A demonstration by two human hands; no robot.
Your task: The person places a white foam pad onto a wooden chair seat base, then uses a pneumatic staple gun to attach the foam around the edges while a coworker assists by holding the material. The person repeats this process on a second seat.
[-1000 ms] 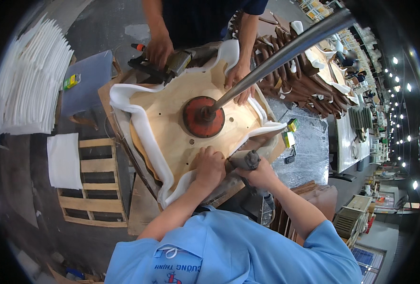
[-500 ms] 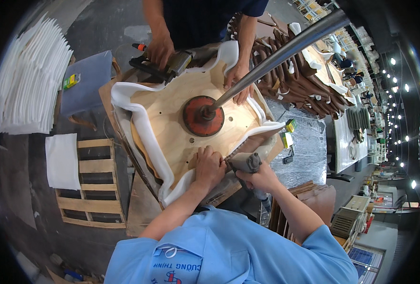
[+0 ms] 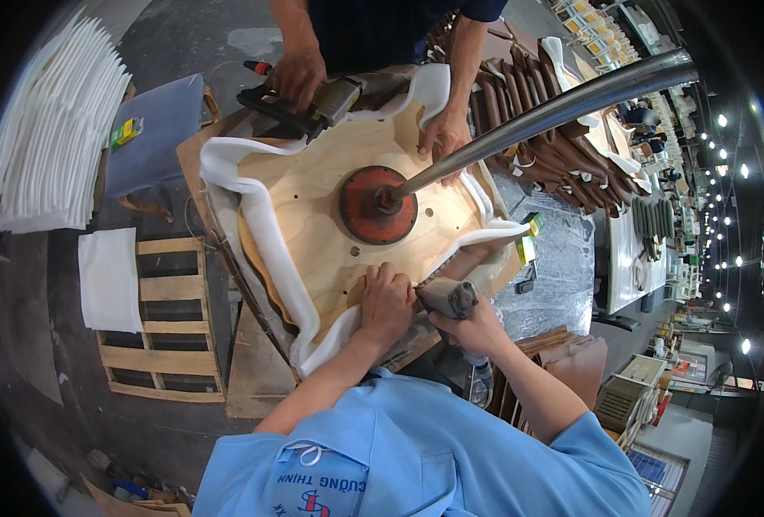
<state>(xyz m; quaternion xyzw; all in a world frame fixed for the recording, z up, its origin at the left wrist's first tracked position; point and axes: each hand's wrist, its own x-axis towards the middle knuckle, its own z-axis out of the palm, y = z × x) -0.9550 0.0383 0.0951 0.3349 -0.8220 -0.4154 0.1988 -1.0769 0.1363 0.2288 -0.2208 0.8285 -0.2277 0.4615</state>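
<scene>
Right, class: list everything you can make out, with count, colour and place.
wooden panel: one, pale, centre
padding: count unclear, white, around panel
disc: one, red, on panel
pole: one, silver, upper right
nearer tool: one, grey, panel's near edge
farther tool: one, mostly black, panel's far edge
pallet: one, pale wood, left
stacked sheets: many, white, far left
loose sheet: one, white, on pallet
seat: one, blue-grey, upper left
packages: several, yellow-green, seat and right
stacked pieces: many, brown, upper right
lamps: many, white, far right
co-worker's hands: two, bare, top
shirt: one, light blue, bottom
left hand: one, bare, panel's near edge
right hand: one, bare, on nearer tool
</scene>
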